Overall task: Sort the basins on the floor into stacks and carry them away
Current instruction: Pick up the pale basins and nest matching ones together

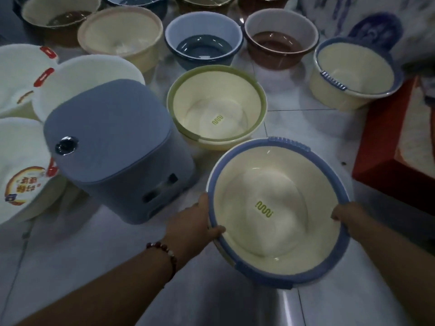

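Your left hand (pixel 197 220) and right hand (pixel 346 214) each grip opposite sides of the blue-rimmed cream basin (pixel 277 212), thumbs hooked over the rim, holding it tilted above the tiled floor (pixel 301 123). Just beyond it on the floor sits a green-rimmed cream basin (pixel 216 107), with a second blue-rimmed cream basin (pixel 355 71) farther right beside the red furniture (pixel 381 142). An upturned grey-blue stool (pixel 117 147) stands to your left, white basins (pixel 21 161) beyond it, and blue, brown and cream basins line the far side.

I note a cream basin with blue rim (pixel 280 212) tilted at lower right; more basins, including a green-rimmed one (pixel 217 107), fill the upper frame.
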